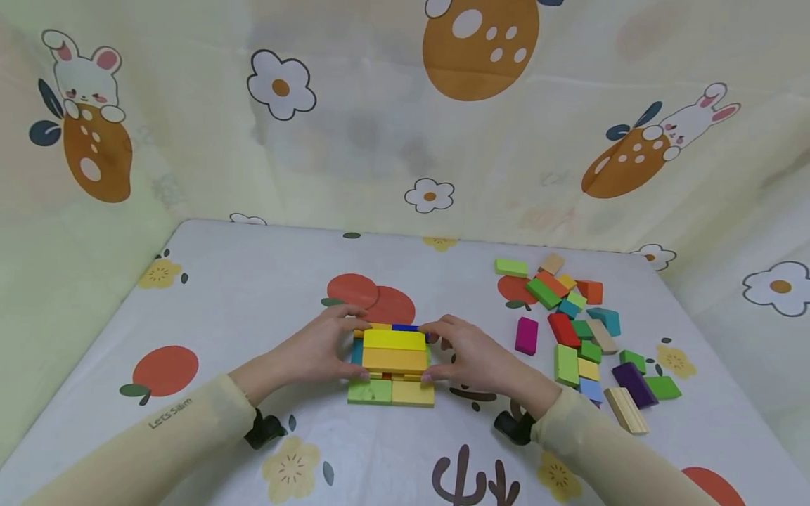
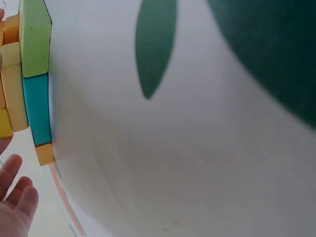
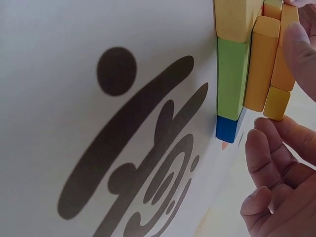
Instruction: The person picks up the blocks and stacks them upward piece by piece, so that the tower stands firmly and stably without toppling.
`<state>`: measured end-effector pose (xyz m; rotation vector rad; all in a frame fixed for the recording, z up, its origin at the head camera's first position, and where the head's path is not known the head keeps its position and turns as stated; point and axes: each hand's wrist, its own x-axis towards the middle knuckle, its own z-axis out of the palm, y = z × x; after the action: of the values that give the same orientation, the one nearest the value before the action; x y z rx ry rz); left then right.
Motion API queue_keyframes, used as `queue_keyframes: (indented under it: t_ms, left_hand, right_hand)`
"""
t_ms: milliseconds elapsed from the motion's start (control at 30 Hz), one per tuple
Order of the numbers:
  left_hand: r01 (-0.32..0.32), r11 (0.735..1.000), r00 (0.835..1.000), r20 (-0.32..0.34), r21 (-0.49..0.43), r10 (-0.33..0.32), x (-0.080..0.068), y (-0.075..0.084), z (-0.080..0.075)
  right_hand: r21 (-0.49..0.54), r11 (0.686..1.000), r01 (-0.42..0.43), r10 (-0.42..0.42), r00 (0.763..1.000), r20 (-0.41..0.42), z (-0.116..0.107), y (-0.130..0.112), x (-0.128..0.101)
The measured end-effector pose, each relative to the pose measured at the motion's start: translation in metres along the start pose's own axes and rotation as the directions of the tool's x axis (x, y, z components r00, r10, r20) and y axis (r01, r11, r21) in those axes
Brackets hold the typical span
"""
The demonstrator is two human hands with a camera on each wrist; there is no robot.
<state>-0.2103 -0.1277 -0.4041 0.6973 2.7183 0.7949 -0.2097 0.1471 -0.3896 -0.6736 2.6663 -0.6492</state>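
Left hand: I see my left hand (image 1: 323,351) at 9 o'clock of the block stack (image 1: 392,365), fingers curled round its left side, gripping it; thumb at the near edge, fingertips at the far edge.
Block stack: it sits at the centre of the tabletop (image 1: 253,281), a yellow block (image 1: 394,339) on top, an orange block (image 1: 394,360) just below it toward me, and a green block (image 1: 370,391) and pale yellow block (image 1: 413,393) flat at 6 o'clock.
Left wrist view: the stack's edge (image 2: 29,74) shows green, teal and orange layers; my fingertips (image 2: 15,197) are beside it.
Right hand: my right hand (image 1: 471,358) is at 3 o'clock of the stack, fingers curled round its right side, gripping it.
Right wrist view: my fingers (image 3: 276,163) are touching the orange and yellow pieces, with a blue block (image 3: 228,129) under a green one.
Loose blocks: a scatter of coloured blocks (image 1: 579,330) lies at 3 o'clock, well apart from the stack; a magenta block (image 1: 526,335) is nearest my right hand.
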Motion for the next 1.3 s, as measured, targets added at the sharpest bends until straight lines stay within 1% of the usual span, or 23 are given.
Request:
queue_keyframes:
  t_ms: [500, 867, 1167, 1233, 1300]
  left_hand:
    - [0.027, 1.000, 1.000, 0.010, 0.000, -0.027, 0.0012, 0.0022, -0.0014]
    - [-0.006, 1.000, 1.000, 0.020, -0.006, 0.007, 0.0002, -0.0006, -0.0001]
    - [0.015, 1.000, 1.000, 0.016, -0.007, -0.015, -0.0002, -0.0002, 0.0016]
    - [0.009, 1.000, 1.000, 0.011, -0.017, -0.009, 0.0001, 0.0000, 0.0012]
    - [-0.011, 1.000, 1.000, 0.001, -0.024, 0.011, 0.0008, 0.0005, 0.0011]
  right_hand:
    - [-0.009, 1.000, 0.000, 0.000, 1.000, -0.009, 0.0011, 0.0019, -0.0007]
    - [0.000, 1.000, -0.004, 0.004, 1.000, -0.002, 0.0015, 0.0034, -0.0012]
    - [0.000, 1.000, 0.004, -0.004, 1.000, 0.000, 0.0032, 0.0032, -0.0005]
    - [-0.001, 1.000, 0.005, -0.005, 1.000, -0.001, 0.0030, 0.0031, -0.0006]
    - [-0.004, 1.000, 0.003, -0.003, 1.000, -0.003, 0.0028, 0.0032, -0.0010]
